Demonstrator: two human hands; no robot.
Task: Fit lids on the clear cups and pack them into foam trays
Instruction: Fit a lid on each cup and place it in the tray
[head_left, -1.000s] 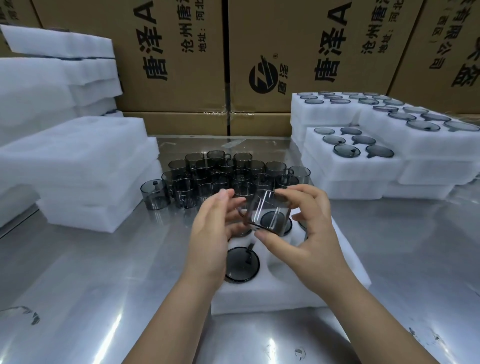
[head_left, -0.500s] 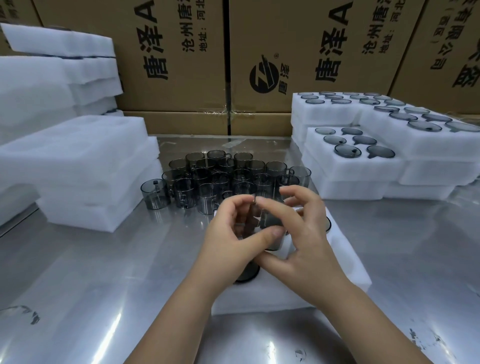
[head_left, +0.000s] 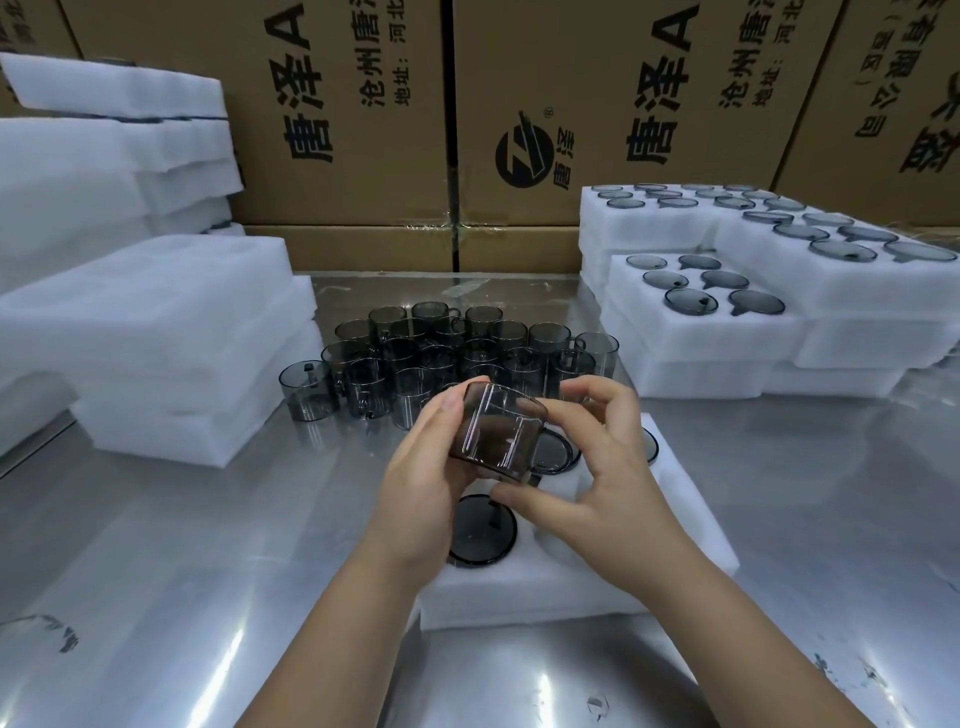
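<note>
I hold one smoky clear cup (head_left: 497, 434) tilted above the near foam tray (head_left: 691, 525). My left hand (head_left: 423, 483) grips its left side, and my right hand (head_left: 602, 467) pinches it from the right with thumb under its bottom edge. A lidded cup (head_left: 483, 530) sits in the tray's front pocket, and another dark lid (head_left: 553, 452) shows behind the held cup. Several loose cups (head_left: 457, 353) stand grouped on the steel table beyond my hands.
Stacked empty foam trays (head_left: 156, 338) rise on the left. Stacks of filled foam trays (head_left: 779, 322) with lidded cups stand at the right. Cardboard boxes (head_left: 363, 130) form a wall behind. The steel table (head_left: 182, 597) shines in front.
The cup was held up, then lowered close to the tray with both hands closed around it, and now it is lifted and tilted again above the tray.
</note>
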